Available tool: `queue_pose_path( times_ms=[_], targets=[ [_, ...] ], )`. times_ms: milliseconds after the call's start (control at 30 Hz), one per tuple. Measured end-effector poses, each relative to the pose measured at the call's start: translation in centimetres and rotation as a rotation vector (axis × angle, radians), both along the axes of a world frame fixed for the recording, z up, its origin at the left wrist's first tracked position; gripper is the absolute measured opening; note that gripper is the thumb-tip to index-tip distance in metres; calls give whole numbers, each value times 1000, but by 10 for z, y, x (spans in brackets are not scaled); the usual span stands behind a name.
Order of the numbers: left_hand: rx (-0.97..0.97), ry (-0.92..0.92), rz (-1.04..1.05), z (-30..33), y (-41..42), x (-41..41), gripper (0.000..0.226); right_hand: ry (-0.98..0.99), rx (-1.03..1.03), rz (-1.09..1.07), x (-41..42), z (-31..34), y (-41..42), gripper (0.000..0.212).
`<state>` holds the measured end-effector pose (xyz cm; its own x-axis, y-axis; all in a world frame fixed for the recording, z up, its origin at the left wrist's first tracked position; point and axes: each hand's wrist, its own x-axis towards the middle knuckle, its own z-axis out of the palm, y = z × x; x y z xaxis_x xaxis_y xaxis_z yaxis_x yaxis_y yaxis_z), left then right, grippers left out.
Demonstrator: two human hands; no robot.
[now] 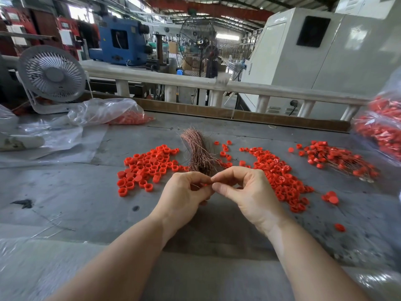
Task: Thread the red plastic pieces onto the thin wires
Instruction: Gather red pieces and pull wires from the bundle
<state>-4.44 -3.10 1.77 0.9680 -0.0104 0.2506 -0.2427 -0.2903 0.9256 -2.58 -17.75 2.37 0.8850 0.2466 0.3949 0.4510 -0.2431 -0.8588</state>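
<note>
Red caps lie on the left of the table. The left hand and right hand pinch one thin wire together, just before the wire bunch. More red pieces lie right.

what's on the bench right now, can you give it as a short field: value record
left hand: fingers curled, pinching something small, likely a thin wire
right hand: fingertips pinched against the left's
wire bundle: coppery, on the table just beyond the hands
left pile: loose red caps
middle pile: red ring pieces
far right pile: red pieces already on wires
table: grey, scuffed
small fan: far left
bags: clear, hold red pieces
</note>
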Motion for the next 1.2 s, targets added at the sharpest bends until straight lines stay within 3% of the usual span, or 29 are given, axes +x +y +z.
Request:
queue_pose_path(
  times_ms=[200,367,600,733,900,1200],
  targets=[
    [97,-58,-9,-1,0,0,14,-6,10,6,1,-1,0,20],
    [68,-44,-18,-2,-1,0,11,24,23,2,1,-1,1,24],
    [-13,19,26,-5,-1,3,27,163,554,-69,2,8,-2,17],
    [14,29,60,-7,0,4,20,82,700,-226,6,10,-7,17],
    [22,35,60,-7,-1,4,19,-193,596,-474,8,10,-12,19],
    [116,30,17,-5,-1,2,26,-567,201,-579,1,8,-7,15]
  ],
)
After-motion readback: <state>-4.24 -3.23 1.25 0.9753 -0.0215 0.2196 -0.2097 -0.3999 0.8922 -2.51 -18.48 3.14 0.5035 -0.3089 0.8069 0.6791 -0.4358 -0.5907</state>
